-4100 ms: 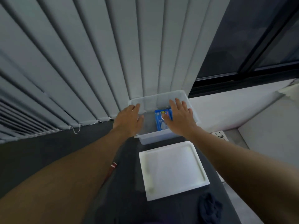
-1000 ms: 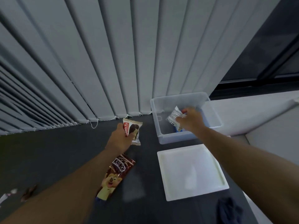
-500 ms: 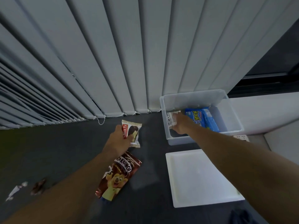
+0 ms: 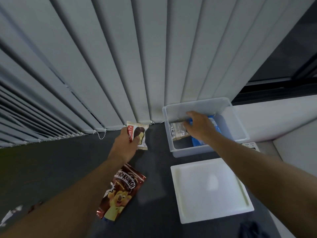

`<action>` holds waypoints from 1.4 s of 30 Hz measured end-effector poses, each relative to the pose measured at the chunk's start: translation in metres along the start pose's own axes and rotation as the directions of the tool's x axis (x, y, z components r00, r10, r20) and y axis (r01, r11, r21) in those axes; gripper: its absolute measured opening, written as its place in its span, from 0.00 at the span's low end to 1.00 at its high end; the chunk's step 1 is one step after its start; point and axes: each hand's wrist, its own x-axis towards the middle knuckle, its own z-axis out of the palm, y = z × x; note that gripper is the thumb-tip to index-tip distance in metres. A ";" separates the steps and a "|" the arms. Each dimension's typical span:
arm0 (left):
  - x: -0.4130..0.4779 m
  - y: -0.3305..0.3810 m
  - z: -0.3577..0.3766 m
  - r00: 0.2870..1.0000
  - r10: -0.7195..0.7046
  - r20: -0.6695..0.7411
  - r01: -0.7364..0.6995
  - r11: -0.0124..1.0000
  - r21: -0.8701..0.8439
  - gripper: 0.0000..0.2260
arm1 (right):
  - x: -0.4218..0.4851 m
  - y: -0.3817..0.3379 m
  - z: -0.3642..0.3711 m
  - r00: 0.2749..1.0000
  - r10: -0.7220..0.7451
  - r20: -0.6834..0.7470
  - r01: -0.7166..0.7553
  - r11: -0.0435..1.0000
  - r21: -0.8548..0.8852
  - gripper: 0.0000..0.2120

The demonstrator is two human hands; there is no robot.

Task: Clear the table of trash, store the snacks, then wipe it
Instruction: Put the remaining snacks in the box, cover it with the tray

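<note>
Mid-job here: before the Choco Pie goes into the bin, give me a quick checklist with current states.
1. Left hand grips the Choco Pie packet: ok.
2. Clear bin open, lid off on the table beside it: ok.
3. Right hand out of the bin: not ok, it is inside over the grey packet and blue packet.
4. Room left in the bin: ok, right side bare.
5. Koko Krunch bag stored: not ok, on the table.
6. Scraps at far left cleared: not ok.
</note>
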 end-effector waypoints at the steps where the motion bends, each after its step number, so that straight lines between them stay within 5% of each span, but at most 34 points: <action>1: 0.000 0.009 0.000 0.999 0.031 -0.027 -0.032 0.999 -0.024 0.13 | -0.002 0.009 -0.009 0.997 -0.010 -0.082 0.006 0.999 -0.039 0.22; 7: 0.006 0.057 0.013 0.973 0.201 -0.115 -0.211 0.974 -0.086 0.08 | -0.025 0.074 -0.051 0.965 0.074 -0.250 -0.169 0.907 -0.386 0.33; 13: 0.014 0.095 0.039 0.942 0.334 -0.003 -0.334 0.942 -0.025 0.12 | -0.040 0.101 -0.045 0.969 0.201 -0.144 -0.228 0.950 -0.212 0.39; 18: 0.036 0.120 0.068 0.894 0.326 0.308 -0.405 0.881 0.245 0.17 | -0.042 0.098 -0.046 0.962 0.208 -0.177 -0.242 0.950 -0.197 0.37; 21: 0.050 0.134 0.086 0.845 0.231 0.483 -0.512 0.613 0.602 0.18 | -0.041 0.099 -0.043 0.962 0.191 -0.194 -0.234 0.945 -0.230 0.37; 25: 0.064 0.141 0.109 0.783 0.126 0.609 -0.621 0.195 0.759 0.18 | -0.038 0.100 -0.041 0.960 0.189 -0.208 -0.241 0.934 -0.263 0.37; 29: 0.067 0.140 0.136 0.735 -0.049 0.676 -0.627 0.328 0.706 0.19 | -0.036 0.103 -0.037 0.956 0.163 -0.242 -0.227 0.936 -0.268 0.37; 32: 0.068 0.130 0.147 0.684 -0.139 0.716 -0.675 0.252 0.694 0.22 | -0.035 0.103 -0.036 0.955 0.162 -0.247 -0.228 0.937 -0.266 0.37; 34: 0.070 0.122 0.149 0.722 -0.040 0.691 -0.668 0.222 0.710 0.27 | -0.034 0.102 -0.035 0.952 0.170 -0.255 -0.238 0.935 -0.264 0.38; 37: 0.070 0.117 0.152 0.780 0.066 0.622 -0.609 0.306 0.731 0.35 | -0.034 0.101 -0.034 0.949 0.175 -0.263 -0.245 0.934 -0.260 0.38; 42: 0.072 0.107 0.161 0.758 -0.149 0.635 -0.591 0.254 0.765 0.40 | -0.035 0.100 -0.036 0.948 0.173 -0.267 -0.242 0.938 -0.250 0.38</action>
